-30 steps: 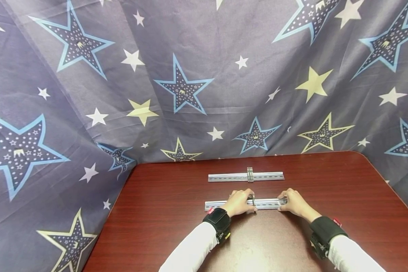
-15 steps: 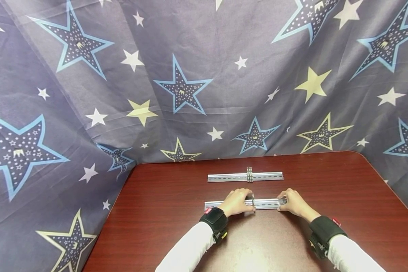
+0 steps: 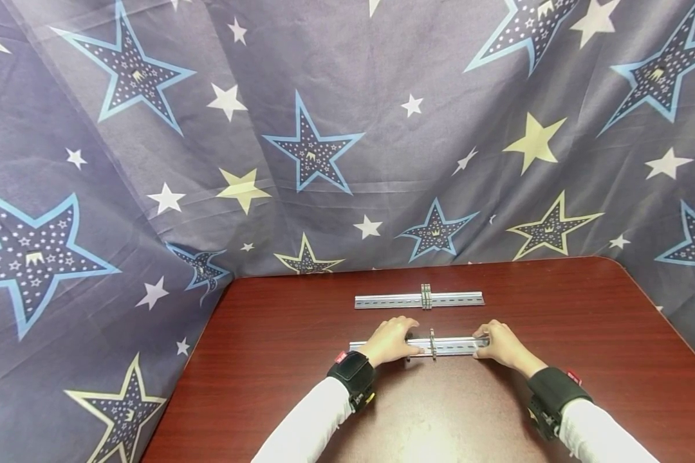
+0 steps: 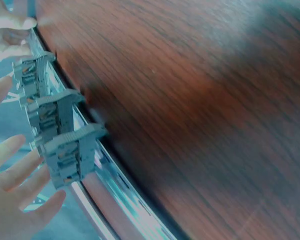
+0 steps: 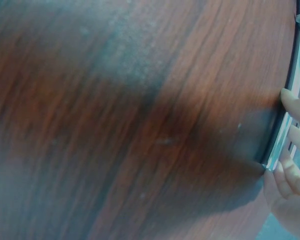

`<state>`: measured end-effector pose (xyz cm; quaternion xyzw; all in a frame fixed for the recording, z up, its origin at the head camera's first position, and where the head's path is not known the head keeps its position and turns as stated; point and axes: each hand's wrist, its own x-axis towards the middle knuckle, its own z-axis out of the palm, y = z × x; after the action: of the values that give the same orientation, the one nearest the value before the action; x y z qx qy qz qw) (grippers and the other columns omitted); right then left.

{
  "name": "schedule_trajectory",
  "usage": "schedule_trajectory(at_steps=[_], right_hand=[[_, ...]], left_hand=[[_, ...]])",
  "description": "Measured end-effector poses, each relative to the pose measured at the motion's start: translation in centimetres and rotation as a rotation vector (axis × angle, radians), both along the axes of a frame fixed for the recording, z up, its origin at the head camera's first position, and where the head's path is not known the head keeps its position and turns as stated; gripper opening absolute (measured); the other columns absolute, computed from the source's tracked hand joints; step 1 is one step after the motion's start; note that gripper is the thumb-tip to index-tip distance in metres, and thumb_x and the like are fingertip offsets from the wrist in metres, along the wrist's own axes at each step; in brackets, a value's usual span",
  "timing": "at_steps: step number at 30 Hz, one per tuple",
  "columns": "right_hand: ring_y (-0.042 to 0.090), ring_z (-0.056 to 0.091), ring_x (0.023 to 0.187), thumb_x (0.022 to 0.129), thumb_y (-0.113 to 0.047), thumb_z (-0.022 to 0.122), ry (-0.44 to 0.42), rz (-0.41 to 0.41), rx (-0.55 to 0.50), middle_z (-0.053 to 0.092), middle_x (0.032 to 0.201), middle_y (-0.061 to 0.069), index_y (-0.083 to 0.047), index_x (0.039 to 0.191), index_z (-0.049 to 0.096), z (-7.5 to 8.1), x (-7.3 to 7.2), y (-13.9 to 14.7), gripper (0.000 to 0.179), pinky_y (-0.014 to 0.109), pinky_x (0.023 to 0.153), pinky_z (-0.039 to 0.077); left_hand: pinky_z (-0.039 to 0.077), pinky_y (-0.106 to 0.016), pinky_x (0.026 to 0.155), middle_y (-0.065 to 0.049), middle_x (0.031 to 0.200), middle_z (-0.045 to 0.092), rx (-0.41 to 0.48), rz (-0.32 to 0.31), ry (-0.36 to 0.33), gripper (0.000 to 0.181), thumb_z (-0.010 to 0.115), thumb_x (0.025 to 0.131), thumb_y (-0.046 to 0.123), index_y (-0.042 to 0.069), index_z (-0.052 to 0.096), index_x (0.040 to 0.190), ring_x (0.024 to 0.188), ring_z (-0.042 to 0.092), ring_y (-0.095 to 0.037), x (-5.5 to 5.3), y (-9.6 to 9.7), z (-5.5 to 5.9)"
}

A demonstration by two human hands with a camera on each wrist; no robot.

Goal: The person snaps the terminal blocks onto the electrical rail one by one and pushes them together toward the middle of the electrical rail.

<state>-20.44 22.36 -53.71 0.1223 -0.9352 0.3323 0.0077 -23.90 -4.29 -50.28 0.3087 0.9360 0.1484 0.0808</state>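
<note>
A slotted metal DIN rail lies across the table in front of me. My right hand grips its right end, thumb on the near edge in the right wrist view. Several thin grey terminal blocks sit on the rail, spaced apart. In the left wrist view I see a near block, a middle block and a far block. My left hand is over the rail's left part, its fingers loosely extended beside the blocks. One terminal block stands right of that hand; another partly shows under it.
Behind lies a second DIN rail with a cluster of terminal blocks near its middle. The reddish-brown wooden table backs onto a grey-purple star-print cloth.
My left hand has shifted left along the front rail and come away from the right-hand terminal block, which now stands uncovered. My right hand has stayed at the rail's end.
</note>
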Motion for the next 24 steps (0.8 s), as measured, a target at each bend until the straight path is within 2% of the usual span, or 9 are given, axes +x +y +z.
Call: schedule_trajectory(at_steps=[16, 24], right_hand=[[0.021, 0.057, 0.077, 0.066, -0.005, 0.087, 0.022, 0.016, -0.004, 0.067, 0.084, 0.017, 0.01, 0.09, 0.071, -0.2, 0.0, 0.0, 0.033, 0.033, 0.069, 0.044], [0.021, 0.057, 0.077, 0.067, -0.005, 0.087, 0.016, 0.014, -0.003, 0.067, 0.084, 0.017, 0.01, 0.09, 0.071, -0.2, 0.0, 0.0, 0.032, 0.032, 0.068, 0.044]], left_hand=[[0.049, -0.042, 0.103, -0.014, 0.127, 0.07, 0.05, 0.017, -0.026, 0.056, 0.079, 0.082, 0.029, 0.001, 0.064, 0.129, 0.121, 0.065, -0.029, 0.1, -1.7, -0.6], [0.051, -0.04, 0.099, -0.011, 0.124, 0.072, 0.04, 0.012, 0.008, 0.056, 0.081, 0.079, 0.027, 0.002, 0.066, 0.127, 0.118, 0.067, -0.029, 0.0, -2.0, -0.9]])
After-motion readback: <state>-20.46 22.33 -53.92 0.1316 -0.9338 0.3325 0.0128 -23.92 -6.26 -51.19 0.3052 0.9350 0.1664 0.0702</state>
